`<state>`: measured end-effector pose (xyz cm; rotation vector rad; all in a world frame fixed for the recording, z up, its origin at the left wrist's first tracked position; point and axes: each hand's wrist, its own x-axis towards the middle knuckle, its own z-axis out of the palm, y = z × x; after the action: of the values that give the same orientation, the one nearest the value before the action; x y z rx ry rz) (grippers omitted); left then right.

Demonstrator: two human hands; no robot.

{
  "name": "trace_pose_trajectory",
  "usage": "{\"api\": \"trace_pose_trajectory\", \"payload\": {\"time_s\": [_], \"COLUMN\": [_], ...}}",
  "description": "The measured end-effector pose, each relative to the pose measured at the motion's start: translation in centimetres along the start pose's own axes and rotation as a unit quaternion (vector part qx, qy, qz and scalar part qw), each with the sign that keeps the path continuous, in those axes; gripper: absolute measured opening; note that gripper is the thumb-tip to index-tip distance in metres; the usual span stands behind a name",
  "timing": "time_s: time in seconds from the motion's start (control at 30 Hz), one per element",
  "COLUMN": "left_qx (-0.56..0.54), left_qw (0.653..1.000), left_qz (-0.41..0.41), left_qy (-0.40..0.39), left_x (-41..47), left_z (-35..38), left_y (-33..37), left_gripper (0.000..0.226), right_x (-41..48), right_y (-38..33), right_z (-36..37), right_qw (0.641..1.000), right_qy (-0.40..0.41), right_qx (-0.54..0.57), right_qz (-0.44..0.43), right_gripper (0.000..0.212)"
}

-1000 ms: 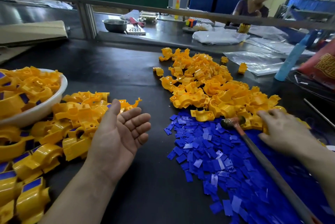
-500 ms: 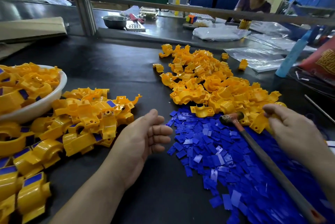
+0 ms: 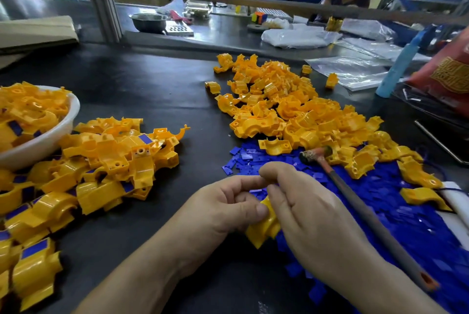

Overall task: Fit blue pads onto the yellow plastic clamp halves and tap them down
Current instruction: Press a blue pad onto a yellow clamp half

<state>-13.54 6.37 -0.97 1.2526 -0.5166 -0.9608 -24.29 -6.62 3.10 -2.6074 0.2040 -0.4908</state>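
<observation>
My yellow clamp halves [image 3: 291, 110] are shiny, smooth plastic. The blue pads [image 3: 406, 224] look dull. The black table [image 3: 165, 90] is smooth. The far bowl [image 3: 148, 21] is shiny metal.

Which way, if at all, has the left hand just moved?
Yes. The left hand has moved right, from beside the left yellow pile to the blue pads, gripping a clamp half.

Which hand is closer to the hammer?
Right. The right hand lies just beside the handle of the hammer, to its left. The left hand is farther left, across the yellow clamp half that both hands hold.
</observation>
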Motion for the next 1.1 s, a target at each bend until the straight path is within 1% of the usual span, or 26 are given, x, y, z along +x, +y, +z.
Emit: {"api": "trace_pose_trajectory", "payload": {"time_s": [0.07,0.13,0.2,0.27,0.33,0.4,0.47,0.57,0.67,0.77,0.83,0.87,0.9,0.93,0.97,1.0,1.03,1.07,1.1], "left_qx": [-0.027,-0.055,-0.085,-0.130,-0.174,-0.201,-0.219,-0.235,-0.257,-0.226,-0.173,-0.154,-0.141,-0.129,-0.117,-0.102,-0.082,-0.054,-0.017], "left_qw": [0.999,0.997,0.993,0.986,0.978,0.974,0.971,0.969,0.963,0.970,0.980,0.983,0.984,0.985,0.986,0.987,0.988,0.989,0.989], "left_qz": [-0.015,-0.022,-0.018,-0.006,0.005,0.003,-0.003,-0.009,-0.008,-0.004,-0.007,-0.009,-0.009,-0.008,-0.008,-0.007,-0.004,0.000,0.006], "left_qy": [0.012,0.042,0.082,0.108,0.115,0.109,0.100,0.080,0.079,0.087,0.097,0.102,0.107,0.112,0.119,0.126,0.133,0.140,0.148], "left_x": [0.0,0.1,0.3,0.6,0.7,0.7,0.8,1.0,1.2,1.2,1.1,1.1,1.1,1.1,1.1,1.1,1.1,1.0,0.9], "left_z": [-0.2,-0.4,-0.7,-1.4,-2.0,-2.5,-2.9,-2.9,-2.7,-2.6,-2.6,-2.5,-2.5,-2.3,-2.1,-1.9,-1.6,-1.4,-1.2], "left_y": [0.3,0.6,0.8,1.1,1.3,1.4,1.3,1.0,0.7,0.7,0.6,0.5,0.5,0.4,0.4,0.4,0.3,0.2,0.1], "left_gripper": [0.046,0.051,0.050,0.050,0.051,0.052,0.050,0.044,0.048,0.049,0.055,0.055,0.054,0.052,0.049,0.046,0.044,0.042,0.039], "right_x": [0.2,0.3,0.2,0.0,0.2,0.5,0.9,1.0,1.1,1.3,1.4,1.4,1.4,1.5,1.5,1.6,1.7,1.7,1.7], "right_y": [0.7,2.2,3.7,4.5,5.0,5.3,5.6,6.1,6.3,6.2,5.9,5.7,5.4,5.0,4.4,3.9,3.3,2.9,2.6], "right_z": [-0.4,-0.9,-1.1,-0.5,0.2,0.6,0.7,0.4,0.0,-0.4,-0.7,-0.9,-1.0,-1.0,-1.0,-0.9,-0.7,-0.5,-0.2], "right_qw": [0.996,0.980,0.952,0.930,0.928,0.934,0.939,0.947,0.954,0.958,0.968,0.979,0.988,0.989,0.977,0.954,0.932,0.917,0.912], "right_qy": [0.008,-0.010,-0.086,-0.155,-0.170,-0.154,-0.139,-0.111,-0.078,-0.059,-0.051,-0.043,-0.033,-0.022,-0.019,-0.022,-0.023,-0.020,-0.014], "right_qx": [-0.086,-0.194,-0.279,-0.312,-0.315,-0.307,-0.299,-0.283,-0.270,-0.257,-0.218,-0.163,-0.079,0.025,0.136,0.238,0.312,0.356,0.373], "right_qz": [-0.006,0.034,0.090,0.113,0.108,0.098,0.098,0.103,0.105,0.112,0.110,0.115,0.127,0.144,0.164,0.180,0.185,0.181,0.169], "right_gripper": [0.039,0.051,0.055,0.053,0.041,0.029,0.024,0.022,0.022,0.028,0.027,0.026,0.024,0.022,0.019,0.017,0.016,0.017,0.017]}}
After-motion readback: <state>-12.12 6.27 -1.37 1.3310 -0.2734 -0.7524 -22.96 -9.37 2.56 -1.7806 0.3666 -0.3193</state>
